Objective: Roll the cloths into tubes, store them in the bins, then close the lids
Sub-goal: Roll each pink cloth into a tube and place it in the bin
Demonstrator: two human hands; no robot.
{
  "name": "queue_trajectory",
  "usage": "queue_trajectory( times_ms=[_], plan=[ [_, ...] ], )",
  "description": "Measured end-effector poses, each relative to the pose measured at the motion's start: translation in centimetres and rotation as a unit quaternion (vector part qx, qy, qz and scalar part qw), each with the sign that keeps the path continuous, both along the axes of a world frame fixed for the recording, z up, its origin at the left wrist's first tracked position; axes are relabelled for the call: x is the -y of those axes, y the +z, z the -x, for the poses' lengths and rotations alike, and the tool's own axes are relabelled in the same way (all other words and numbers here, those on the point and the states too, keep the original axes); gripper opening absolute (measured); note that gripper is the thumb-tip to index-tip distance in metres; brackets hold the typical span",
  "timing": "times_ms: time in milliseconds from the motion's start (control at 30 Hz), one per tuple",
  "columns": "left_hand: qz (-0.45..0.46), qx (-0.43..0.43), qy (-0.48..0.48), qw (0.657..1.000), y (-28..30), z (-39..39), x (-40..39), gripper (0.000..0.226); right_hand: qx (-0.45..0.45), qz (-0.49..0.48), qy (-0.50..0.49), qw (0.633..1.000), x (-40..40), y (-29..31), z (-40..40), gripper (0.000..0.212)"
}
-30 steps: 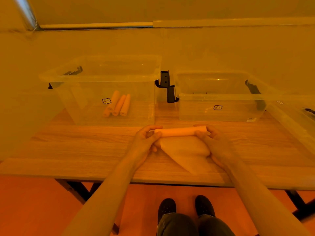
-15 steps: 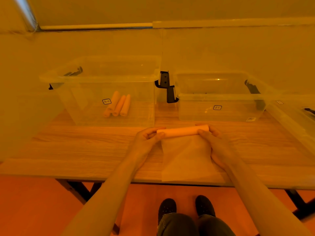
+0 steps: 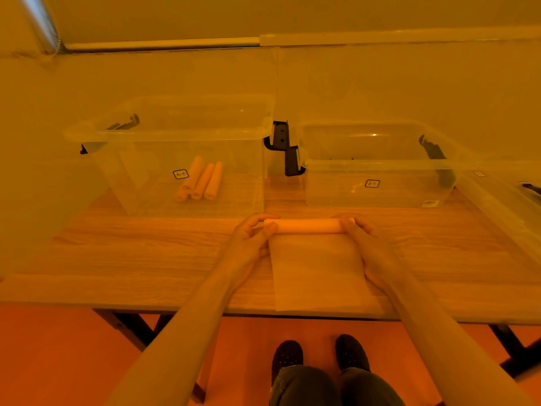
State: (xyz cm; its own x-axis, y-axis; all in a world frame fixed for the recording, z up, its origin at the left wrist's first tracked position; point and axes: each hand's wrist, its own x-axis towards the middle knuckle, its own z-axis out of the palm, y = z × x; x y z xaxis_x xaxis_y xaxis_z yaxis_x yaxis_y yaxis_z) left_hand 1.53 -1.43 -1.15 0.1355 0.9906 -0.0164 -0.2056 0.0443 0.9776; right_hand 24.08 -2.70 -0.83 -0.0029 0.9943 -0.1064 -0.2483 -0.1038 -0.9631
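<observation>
Step in hand: rolling. The cloth [image 3: 319,271] lies flat on the worktop [image 3: 146,259] at 6 o'clock, its far edge wound into a tube held at both ends. The left hand [image 3: 251,241] and right hand [image 3: 366,247] each have a grip curled round one tube end. Three finished rolls [image 3: 202,180] lie in the left bin [image 3: 175,136] at 10 o'clock; the right bin [image 3: 377,168] at 2 o'clock appears empty. Next move likely calls for even winding toward 6 o'clock to prevent skew.

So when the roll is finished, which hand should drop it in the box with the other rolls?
Probably the left hand. It grips the left end of the roll, and the box holding three rolls sits open on that side. The right hand is nearer the other box.
</observation>
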Motion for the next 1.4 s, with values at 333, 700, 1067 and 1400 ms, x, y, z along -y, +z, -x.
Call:
queue_trajectory(
  times_ms=[333, 700, 1067, 1400],
  plan=[
    [0.013, 0.012, -0.003, 1.0, -0.5, 0.28, -0.27, 0.031, 0.021, 0.006, 0.011, 1.0, 0.32, 0.04, -0.13, 0.019],
    [0.019, 0.016, 0.011, 1.0, -0.32, 0.06, -0.22, 0.021, 0.02, -0.008, 0.019, 1.0, 0.23, 0.06, -0.2, 0.02],
    [0.041, 0.016, 0.028, 0.999, 0.01, -0.01, -0.26, 0.021, 0.012, -0.013, 0.009, 1.0, -0.12, -0.19, -0.17, 0.034],
    [0.008, -0.001, 0.01, 1.0, -0.08, 0.06, -0.04, 0.016, 0.016, -0.018, 0.021, 0.999, -0.08, -0.23, -0.36, 0.026]
  ],
)
